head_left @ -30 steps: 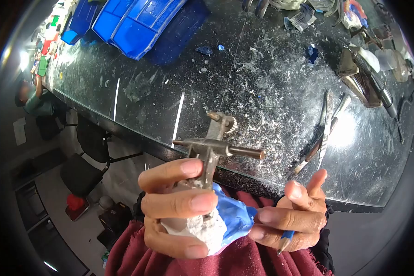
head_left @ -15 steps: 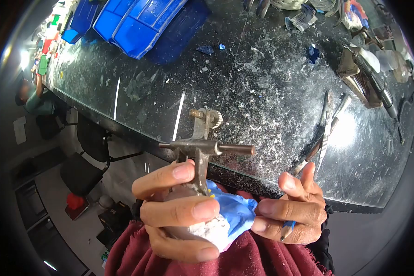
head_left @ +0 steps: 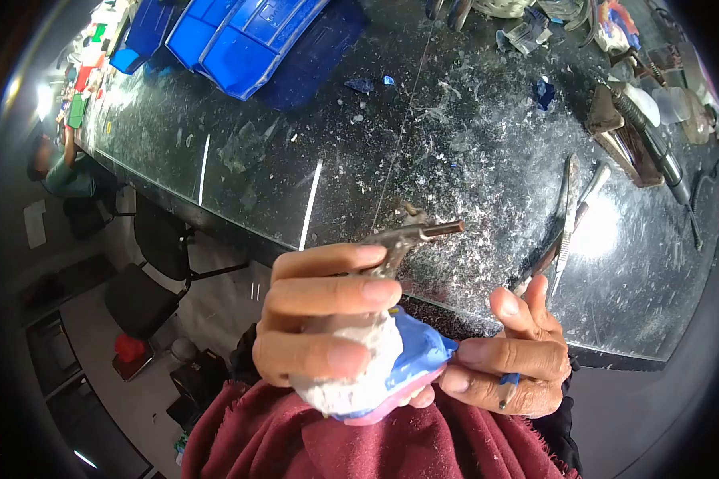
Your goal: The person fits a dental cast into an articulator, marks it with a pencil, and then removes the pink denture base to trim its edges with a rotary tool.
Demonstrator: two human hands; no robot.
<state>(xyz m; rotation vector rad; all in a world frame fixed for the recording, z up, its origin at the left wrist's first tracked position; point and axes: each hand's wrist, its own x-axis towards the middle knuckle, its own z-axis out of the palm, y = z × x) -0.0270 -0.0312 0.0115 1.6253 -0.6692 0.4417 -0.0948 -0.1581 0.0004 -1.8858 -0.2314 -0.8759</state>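
Observation:
My left hand [head_left: 319,307] is wrapped round a dental articulator [head_left: 411,238], whose metal frame and crossbar stick out above the fingers. White plaster [head_left: 335,395] shows below my fingers, with a smooth blue layer [head_left: 415,347] on its right side. Along the lower edge runs pink material [head_left: 367,417] with a few pale tooth-like shapes. My right hand [head_left: 523,359] pinches the pointed right end of the blue layer. A short blue pencil [head_left: 509,385] is tucked between its fingers, tip down. Part of the model is hidden behind my left hand.
White dust covers the dark table [head_left: 455,152]. Metal tweezers [head_left: 568,215] and other slim tools lie at the right. Farther back are a corded handpiece [head_left: 655,144] and blue bins [head_left: 252,44]. Another person [head_left: 68,164] sits far left, near black chairs [head_left: 148,295].
My left hand has turned the articulator, tipping its metal frame away and to the right. More white plaster and the pink edge now show. My right hand has barely moved.

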